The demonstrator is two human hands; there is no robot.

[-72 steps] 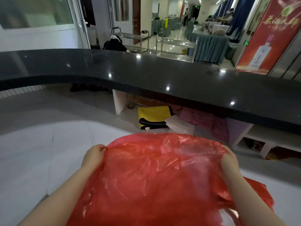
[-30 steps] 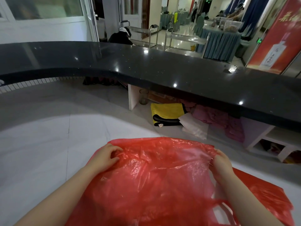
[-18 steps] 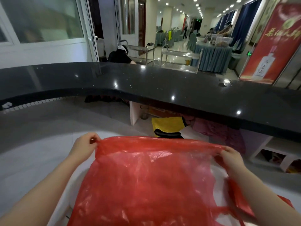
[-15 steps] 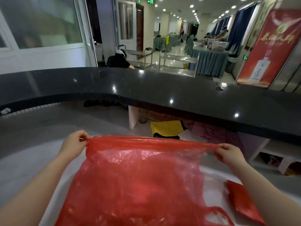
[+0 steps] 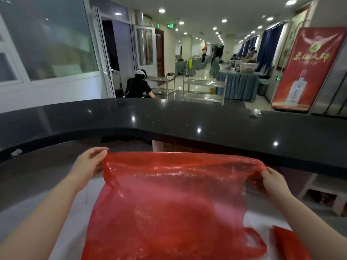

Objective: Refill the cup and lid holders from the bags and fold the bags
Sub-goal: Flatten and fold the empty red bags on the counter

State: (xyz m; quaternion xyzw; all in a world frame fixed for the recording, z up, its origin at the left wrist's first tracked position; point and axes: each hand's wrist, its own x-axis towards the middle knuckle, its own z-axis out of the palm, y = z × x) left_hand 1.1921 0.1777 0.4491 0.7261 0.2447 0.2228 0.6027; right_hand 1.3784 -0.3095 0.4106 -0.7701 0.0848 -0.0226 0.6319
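A large translucent red plastic bag (image 5: 169, 203) hangs stretched in front of me, its upper edge taut between my hands. My left hand (image 5: 88, 164) pinches the bag's upper left corner. My right hand (image 5: 272, 182) grips the upper right corner. One bag handle loops at the lower right. A second red bag (image 5: 289, 244), folded flat, lies on the white counter (image 5: 262, 222) at the lower right. No cup or lid holders are in view.
A curved black raised countertop (image 5: 169, 121) runs across in front of me. Beyond it are steel trolleys (image 5: 202, 89), a crouching person in black (image 5: 139, 87), draped tables (image 5: 240, 85) and a red banner (image 5: 309, 72). White shelving (image 5: 323, 188) sits under the counter at right.
Both hands have lifted the red bag off the counter by its upper edge and pulled it taut. The view has tilted upward, and the folded bag at right is uncovered.
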